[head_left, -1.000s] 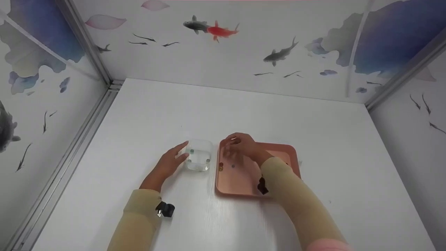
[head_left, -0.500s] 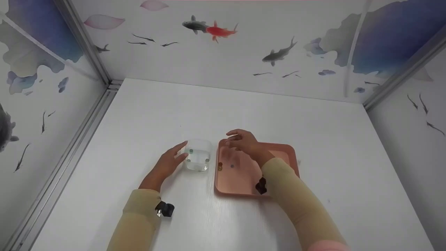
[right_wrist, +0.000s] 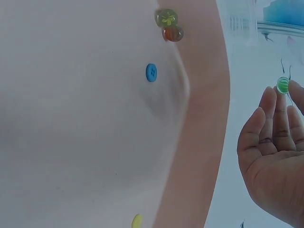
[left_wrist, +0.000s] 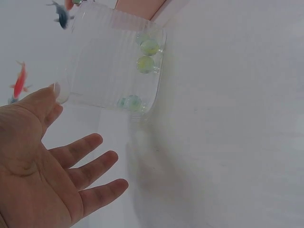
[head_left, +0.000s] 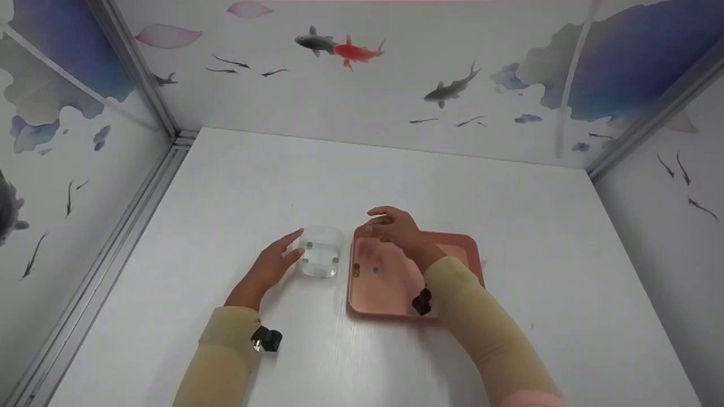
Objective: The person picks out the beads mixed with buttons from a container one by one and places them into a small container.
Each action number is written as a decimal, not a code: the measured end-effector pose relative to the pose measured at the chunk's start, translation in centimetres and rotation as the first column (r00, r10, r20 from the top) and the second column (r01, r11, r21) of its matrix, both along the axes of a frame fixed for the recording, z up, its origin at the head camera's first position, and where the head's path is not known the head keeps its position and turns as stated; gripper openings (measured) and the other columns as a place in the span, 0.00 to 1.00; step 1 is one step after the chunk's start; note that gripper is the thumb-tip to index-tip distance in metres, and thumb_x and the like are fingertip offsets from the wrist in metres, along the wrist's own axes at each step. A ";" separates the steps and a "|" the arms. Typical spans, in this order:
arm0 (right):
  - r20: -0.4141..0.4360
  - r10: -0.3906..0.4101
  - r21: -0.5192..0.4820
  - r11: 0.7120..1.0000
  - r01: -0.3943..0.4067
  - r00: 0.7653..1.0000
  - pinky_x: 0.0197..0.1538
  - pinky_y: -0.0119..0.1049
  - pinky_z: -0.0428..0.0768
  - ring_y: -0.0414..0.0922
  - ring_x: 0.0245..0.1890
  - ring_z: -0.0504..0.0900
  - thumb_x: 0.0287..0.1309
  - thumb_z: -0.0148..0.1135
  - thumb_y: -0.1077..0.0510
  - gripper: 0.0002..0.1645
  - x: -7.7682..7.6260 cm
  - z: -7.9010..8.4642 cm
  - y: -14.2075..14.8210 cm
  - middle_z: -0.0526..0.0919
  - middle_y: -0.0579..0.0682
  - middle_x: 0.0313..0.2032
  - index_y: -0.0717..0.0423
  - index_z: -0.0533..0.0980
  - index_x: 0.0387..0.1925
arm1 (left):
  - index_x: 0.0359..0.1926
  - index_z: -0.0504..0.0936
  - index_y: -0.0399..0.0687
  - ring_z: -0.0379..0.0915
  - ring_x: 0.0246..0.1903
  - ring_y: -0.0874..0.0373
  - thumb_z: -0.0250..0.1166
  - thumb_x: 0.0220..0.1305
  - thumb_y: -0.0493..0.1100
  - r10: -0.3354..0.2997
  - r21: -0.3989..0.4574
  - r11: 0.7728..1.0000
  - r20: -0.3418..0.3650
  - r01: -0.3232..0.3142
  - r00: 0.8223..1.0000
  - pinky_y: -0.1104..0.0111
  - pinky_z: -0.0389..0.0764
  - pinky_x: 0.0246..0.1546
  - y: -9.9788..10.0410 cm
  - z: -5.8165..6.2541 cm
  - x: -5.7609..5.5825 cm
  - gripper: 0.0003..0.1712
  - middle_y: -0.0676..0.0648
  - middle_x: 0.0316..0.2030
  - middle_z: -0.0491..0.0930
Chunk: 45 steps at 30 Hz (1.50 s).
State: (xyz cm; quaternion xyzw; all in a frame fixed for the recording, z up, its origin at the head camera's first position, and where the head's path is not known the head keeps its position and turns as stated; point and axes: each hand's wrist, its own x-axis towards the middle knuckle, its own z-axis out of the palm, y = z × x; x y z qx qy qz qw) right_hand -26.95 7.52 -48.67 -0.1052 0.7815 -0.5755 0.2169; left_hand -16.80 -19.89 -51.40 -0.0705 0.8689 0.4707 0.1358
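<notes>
My right hand (head_left: 396, 229) is above the far left corner of a pink tray (head_left: 390, 315). It pinches a green glass marble (right_wrist: 282, 85) between thumb and fingertips, plainest in the right wrist view. My left hand (head_left: 272, 263) is at the left side of a clear plastic container (head_left: 320, 234), its thumb at the rim and its other fingers spread loosely. Inside that container lie several greenish marbles (left_wrist: 146, 64). Within the tray, a green-yellow marble (right_wrist: 166, 17) touches an orange-red marble (right_wrist: 173, 33) by the left wall, close to a blue button (right_wrist: 151, 72).
A small yellow piece (right_wrist: 137, 221), partly cut off, lies in the tray. The white table (head_left: 271, 169) is bounded by printed panels (head_left: 362, 90) at the back and sides. Container and tray stand side by side with a narrow gap.
My right hand has risen slightly away from the tray floor, toward its far left corner. The left hand and container look unmoved.
</notes>
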 end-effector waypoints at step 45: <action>0.118 -0.060 -0.196 0.977 0.083 0.991 0.60 0.56 0.73 0.50 0.47 0.82 0.58 0.65 0.62 0.26 1.8 1.6 -3.5 0.83 0.52 0.45 0.56 0.72 0.59 | 0.74 0.57 0.61 0.51 0.71 0.39 0.52 0.73 0.51 0.010 0.020 1.000 0.016 -0.010 1.000 0.45 0.55 0.68 0.1 0.0 -0.1 0.31 0.43 0.74 0.53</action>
